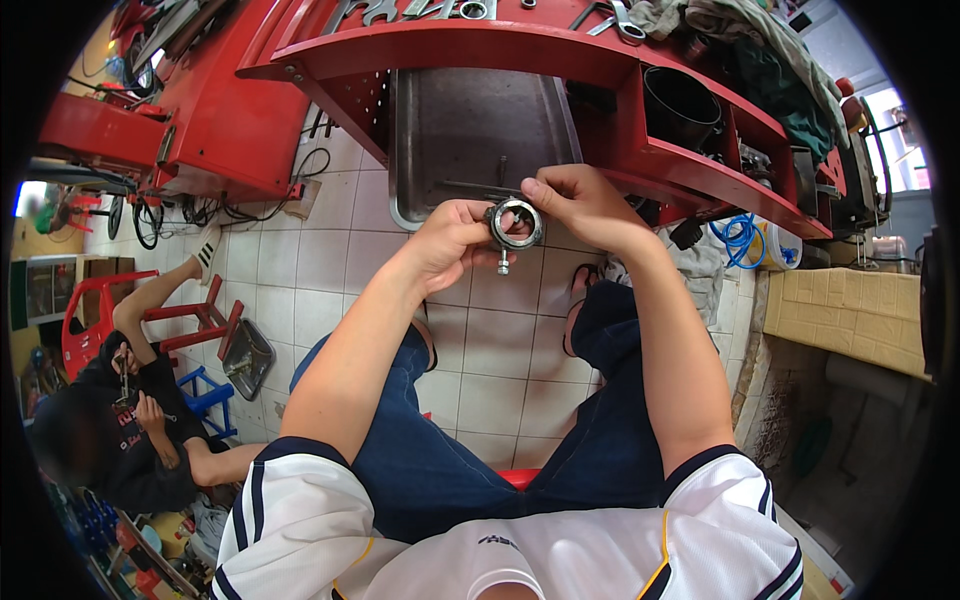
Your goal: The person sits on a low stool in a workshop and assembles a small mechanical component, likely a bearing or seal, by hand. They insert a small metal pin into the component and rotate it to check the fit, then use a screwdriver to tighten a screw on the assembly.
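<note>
A round metal ring clamp [517, 226] with a dark body and a bolt sticking out of its lower side is in front of me, above the floor. My left hand [452, 240] grips it from the left, with fingers behind it and inside its opening. Just past the ring lies a thin dark T-shaped rod [480, 187], its end meeting my right thumb. My right hand [580, 205] is closed at the ring's upper right, pinching that rod end. Its curled fingers are partly hidden.
Beyond my hands, a grey metal tray [470, 110] sits under a red workbench [480, 45] bearing wrenches [380, 10]. A black bucket [680, 105] stands in the bench's shelf. To the left, another person [120, 420] sits by a red chair [95, 300]. A yellow padded block [845, 315] is right.
</note>
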Motion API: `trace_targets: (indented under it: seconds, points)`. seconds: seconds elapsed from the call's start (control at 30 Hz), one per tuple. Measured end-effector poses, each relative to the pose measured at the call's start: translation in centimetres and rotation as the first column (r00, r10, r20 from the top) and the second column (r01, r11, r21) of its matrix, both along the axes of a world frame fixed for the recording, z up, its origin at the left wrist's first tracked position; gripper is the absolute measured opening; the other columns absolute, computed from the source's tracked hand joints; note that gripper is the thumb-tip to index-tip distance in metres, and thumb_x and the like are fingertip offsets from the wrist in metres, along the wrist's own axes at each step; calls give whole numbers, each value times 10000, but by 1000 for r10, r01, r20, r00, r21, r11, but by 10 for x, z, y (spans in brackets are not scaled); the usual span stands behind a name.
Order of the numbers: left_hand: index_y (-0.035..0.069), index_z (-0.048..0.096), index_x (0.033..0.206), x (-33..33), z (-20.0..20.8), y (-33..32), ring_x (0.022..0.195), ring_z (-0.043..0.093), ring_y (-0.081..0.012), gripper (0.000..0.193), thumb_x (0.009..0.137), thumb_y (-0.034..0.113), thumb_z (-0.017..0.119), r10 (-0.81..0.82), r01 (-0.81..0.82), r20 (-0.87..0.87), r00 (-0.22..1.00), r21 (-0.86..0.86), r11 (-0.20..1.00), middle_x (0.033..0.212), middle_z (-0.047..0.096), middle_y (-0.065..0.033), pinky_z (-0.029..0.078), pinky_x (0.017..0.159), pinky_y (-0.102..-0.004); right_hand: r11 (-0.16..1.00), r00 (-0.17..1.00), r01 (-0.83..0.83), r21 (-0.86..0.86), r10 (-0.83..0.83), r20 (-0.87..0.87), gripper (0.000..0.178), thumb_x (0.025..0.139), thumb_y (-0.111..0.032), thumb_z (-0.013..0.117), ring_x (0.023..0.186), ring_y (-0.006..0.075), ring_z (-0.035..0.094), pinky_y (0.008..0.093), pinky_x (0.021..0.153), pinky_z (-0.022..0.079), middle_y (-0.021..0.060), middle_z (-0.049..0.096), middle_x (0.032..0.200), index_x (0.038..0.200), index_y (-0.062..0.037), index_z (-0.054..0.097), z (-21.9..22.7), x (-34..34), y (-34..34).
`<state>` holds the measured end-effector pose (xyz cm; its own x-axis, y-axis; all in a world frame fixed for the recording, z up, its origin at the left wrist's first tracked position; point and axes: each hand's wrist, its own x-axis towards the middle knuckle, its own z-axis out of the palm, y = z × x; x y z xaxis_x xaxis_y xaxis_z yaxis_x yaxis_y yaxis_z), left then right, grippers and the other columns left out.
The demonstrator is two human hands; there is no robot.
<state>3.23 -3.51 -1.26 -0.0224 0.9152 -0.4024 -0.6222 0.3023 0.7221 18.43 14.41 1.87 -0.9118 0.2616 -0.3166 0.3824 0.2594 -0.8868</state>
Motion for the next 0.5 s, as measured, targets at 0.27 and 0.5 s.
trace_targets:
  seconds: [0.27,0.5]
  points:
    - [-9,702,1077,1,2,2,833,706,-143,209,939,148,701,3,-3,0,1000,-7,1000,972,728,-84,625,748,-300,995,976,74,-74,-87,-198,423,1013,-418,580,756,94,504,286,699,434,9,585,790,943,-5,640,-4,4,-2]
    - [-14,692,1096,3,4,0,855,707,-141,230,933,146,709,3,-3,15,1000,-2,1000,984,726,-81,625,766,-296,976,943,119,-183,-169,-288,383,991,-387,629,756,81,507,274,697,433,-9,581,783,918,-11,631,-4,2,-11]
